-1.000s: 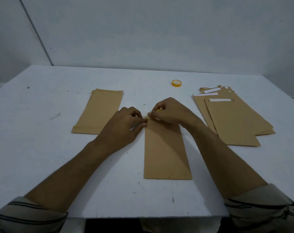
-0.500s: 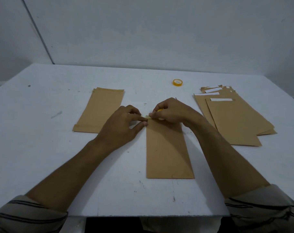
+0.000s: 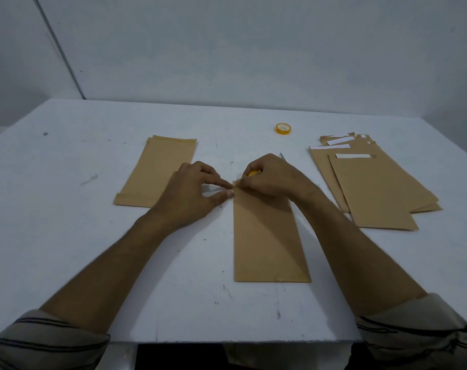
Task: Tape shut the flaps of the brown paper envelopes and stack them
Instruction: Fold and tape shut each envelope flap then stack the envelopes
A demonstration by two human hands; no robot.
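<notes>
Bare forearms (image 3: 114,265), grey-tan sleeves (image 3: 48,340) with thin dark stripes, cuffs bunched near elbows

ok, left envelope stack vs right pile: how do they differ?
The left stack lies squared up, edges aligned; the right pile is fanned out and skewed. The right pile shows white strips at its far ends; the left stack shows none, only a folded brown edge. Both are brown paper envelopes lying flat on the white table.

Envelope (image 3: 267,236) centre, stack (image 3: 160,169) left, pile (image 3: 373,193) right, tape roll (image 3: 283,128) behind
</notes>
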